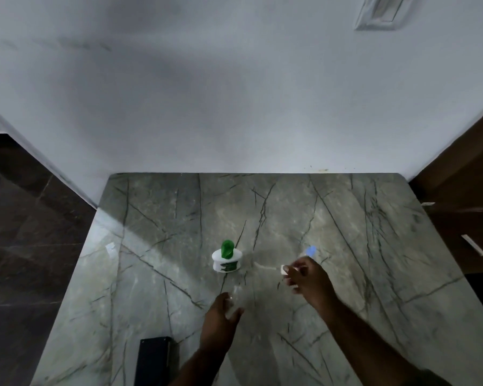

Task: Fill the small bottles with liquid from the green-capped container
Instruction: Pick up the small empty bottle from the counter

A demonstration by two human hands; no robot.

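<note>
Two hands busy: left hand (221,313) wraps a clear small bottle (234,298) at lower centre, right hand (308,280) pinches what looks like a white cap (284,269). Green-capped container (226,259) stands mid-frame, cap on. My tip: park that cap close by and hold the bottle upright before pouring.

Our left hand (221,316), right hand (308,280) and forearms (360,324) are bare; a dark sleeve edge (432,378) seems to show at the right elbow

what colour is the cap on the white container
The cap is green, on the white container; it shows best in the head view.
</note>
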